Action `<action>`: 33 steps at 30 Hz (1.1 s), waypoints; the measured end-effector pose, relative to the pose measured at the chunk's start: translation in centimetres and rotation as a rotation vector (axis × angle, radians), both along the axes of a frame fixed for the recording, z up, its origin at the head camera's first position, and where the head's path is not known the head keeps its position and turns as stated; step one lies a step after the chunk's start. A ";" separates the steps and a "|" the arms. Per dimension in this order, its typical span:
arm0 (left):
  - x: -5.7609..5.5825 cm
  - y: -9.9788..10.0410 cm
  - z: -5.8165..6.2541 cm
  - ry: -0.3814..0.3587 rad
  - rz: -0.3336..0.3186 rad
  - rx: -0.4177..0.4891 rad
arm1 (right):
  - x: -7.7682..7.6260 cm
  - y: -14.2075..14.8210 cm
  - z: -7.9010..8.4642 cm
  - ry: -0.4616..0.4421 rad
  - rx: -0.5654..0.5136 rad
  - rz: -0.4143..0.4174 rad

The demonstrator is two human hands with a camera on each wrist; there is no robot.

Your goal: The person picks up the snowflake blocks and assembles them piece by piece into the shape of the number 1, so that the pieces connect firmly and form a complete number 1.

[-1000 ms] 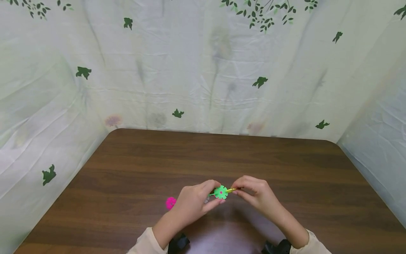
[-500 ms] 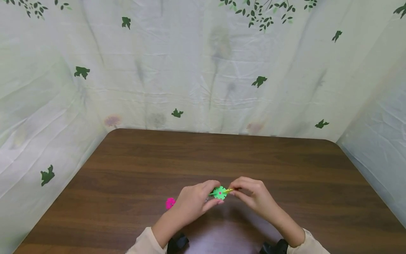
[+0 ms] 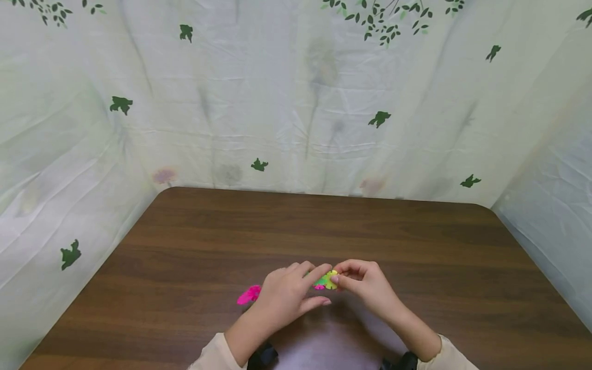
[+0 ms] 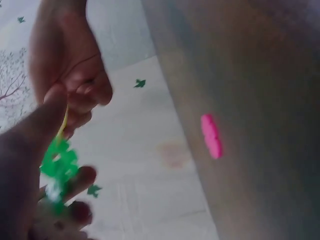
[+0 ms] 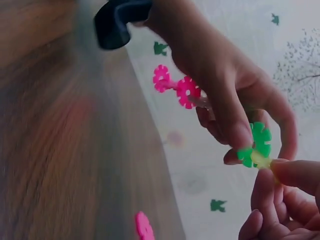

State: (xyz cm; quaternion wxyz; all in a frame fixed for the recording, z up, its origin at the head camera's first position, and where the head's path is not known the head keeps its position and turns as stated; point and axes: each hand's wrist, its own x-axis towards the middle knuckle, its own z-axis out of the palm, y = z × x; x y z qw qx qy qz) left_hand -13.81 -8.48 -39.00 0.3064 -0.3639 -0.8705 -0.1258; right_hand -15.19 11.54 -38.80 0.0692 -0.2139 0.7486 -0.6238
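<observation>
My left hand (image 3: pixel 287 293) holds a chain of notched plastic snowflake discs above the table. In the right wrist view its thumb presses on a green disc (image 5: pixel 261 137) near the chain's right end. Two pink discs (image 5: pixel 187 92) and a pale, clear-looking disc (image 5: pixel 201 102) stick out behind that hand, at the other end. My right hand (image 3: pixel 367 282) pinches a yellow disc (image 3: pixel 331 280) between thumb and fingertips, its edge set against the green disc. Fingers of the left hand cover the chain's middle. A separate pink disc (image 4: pixel 211 136) shows against the table, below the hands.
The brown wooden table (image 3: pixel 222 231) runs back to a white cloth (image 3: pixel 277 103) printed with green leaves and birds. Cloth also hangs at both sides. Black wrist straps (image 3: pixel 262 355) show near the cream sleeves (image 3: pixel 217 353) at the front.
The chain has turned: the green disc is now mostly covered by my left fingers, and the yellow disc shows its face. My left thumb has spread away from the index finger.
</observation>
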 end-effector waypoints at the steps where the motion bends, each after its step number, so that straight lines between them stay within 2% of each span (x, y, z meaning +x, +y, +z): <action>1: -0.1 0.1 -0.2 0.060 0.008 0.016 | 0.0 -0.1 0.1 -0.032 -0.014 0.004; 4: -0.3 0.2 -0.4 0.179 0.014 0.080 | 0.0 -0.4 0.2 -0.061 -0.052 0.029; 6: -0.4 0.1 -0.4 0.211 0.021 0.102 | -0.2 -0.5 0.2 -0.050 -0.076 0.062; 11: -1.0 -1.0 0.3 0.138 0.070 0.128 | -1.4 0.0 -0.7 0.047 -0.053 0.120; 14: -1.5 -1.9 0.7 0.099 0.118 0.144 | -2.4 0.4 -1.8 0.107 0.031 0.131; 21: -2.2 -3.4 1.4 0.092 0.175 0.199 | -4.4 0.7 -4.9 0.236 0.245 0.154; 28: -2.4 -3.8 1.4 0.076 0.194 0.203 | -4.6 0.0 -6.0 0.349 0.473 0.162; 31: -2.3 -3.8 1.3 0.061 0.188 0.204 | -4.4 -0.3 -6.0 0.376 0.509 0.148; 33: -2.3 -3.8 1.2 0.048 0.179 0.201 | -4.4 -0.4 -5.9 0.374 0.491 0.152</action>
